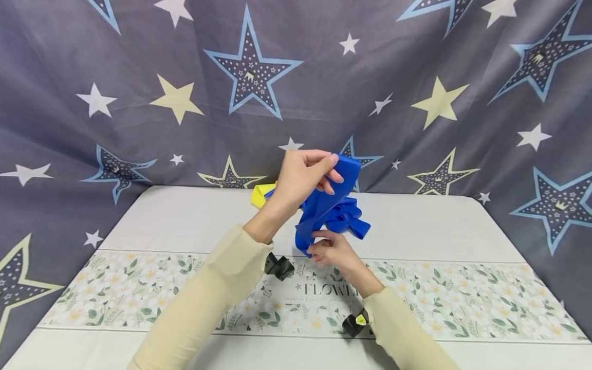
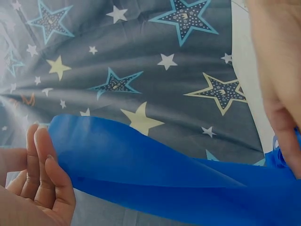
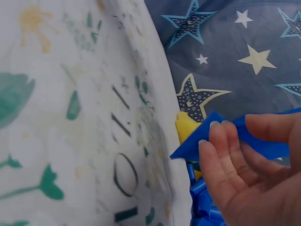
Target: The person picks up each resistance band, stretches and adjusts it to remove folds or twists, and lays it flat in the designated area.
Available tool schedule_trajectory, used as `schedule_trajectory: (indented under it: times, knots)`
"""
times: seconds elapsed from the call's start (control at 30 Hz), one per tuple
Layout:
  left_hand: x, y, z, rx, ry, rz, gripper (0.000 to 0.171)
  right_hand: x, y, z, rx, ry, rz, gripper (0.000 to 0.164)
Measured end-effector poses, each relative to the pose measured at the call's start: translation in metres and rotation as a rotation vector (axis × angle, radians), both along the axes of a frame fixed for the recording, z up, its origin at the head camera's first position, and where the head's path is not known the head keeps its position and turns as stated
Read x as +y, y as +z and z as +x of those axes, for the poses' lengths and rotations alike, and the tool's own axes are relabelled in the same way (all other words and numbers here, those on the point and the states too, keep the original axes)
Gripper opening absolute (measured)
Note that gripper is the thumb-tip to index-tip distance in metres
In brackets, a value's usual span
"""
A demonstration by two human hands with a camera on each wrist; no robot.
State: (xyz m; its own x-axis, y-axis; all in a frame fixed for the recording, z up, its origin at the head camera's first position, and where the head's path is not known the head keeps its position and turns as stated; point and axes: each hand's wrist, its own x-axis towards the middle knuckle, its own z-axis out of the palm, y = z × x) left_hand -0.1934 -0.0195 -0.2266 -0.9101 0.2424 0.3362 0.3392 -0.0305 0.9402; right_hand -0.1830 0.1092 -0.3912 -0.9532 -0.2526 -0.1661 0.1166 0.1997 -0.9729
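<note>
Cream sleeves (image 1: pixel 199 303) fill the front of the head view, arms reaching over a white table (image 1: pixel 199 223) with a flowery printed band across it. Left hand (image 1: pixel 307 173) is up high, thumb and fingers pinching a wide blue strip (image 1: pixel 324 203) near its top fold. Right hand (image 1: pixel 334 250) is lower and nearer, pinching the same strip by its bottom end. So it hangs slantwise between the two, flat and smooth, while a loopy blue bunch (image 1: pixel 344 216) sits on the table just behind. Something yellow (image 1: pixel 261 196) lies near the back edge.

Left wrist cam: the strip runs from the left fingertips off to the right, kinda shiny, with a long lengthwise fold. Right hand's cut off and blurry there, so can't really tell its grip.

Right wrist cam: thumb and fingertips close on the strip, a pointy blue corner poking past them, yellow just behind.
</note>
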Motion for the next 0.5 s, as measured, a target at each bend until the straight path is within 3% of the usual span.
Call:
schedule_trajectory:
  times: [0.1, 0.3, 0.37, 0.5]
  knots:
    - [0.002, 0.001, -0.001, 0.009, 0.007, -0.007, 0.023, -0.003, -0.003, 0.002, 0.069, 0.047, 0.059, 0.038]
    - [-0.001, 0.004, -0.008, 0.025, 0.066, -0.011, 0.024, -0.006, -0.007, 0.012, 0.329, 0.152, 0.266, 0.017]
    - [-0.004, 0.008, -0.012, 0.033, 0.112, 0.024, 0.025, -0.006, -0.009, 0.015, 0.339, 0.191, 0.325, 0.020]
    - [-0.010, 0.016, -0.023, 0.076, 0.208, 0.139, 0.024, -0.003, -0.013, 0.017, 0.202, 0.277, 0.287, 0.044]
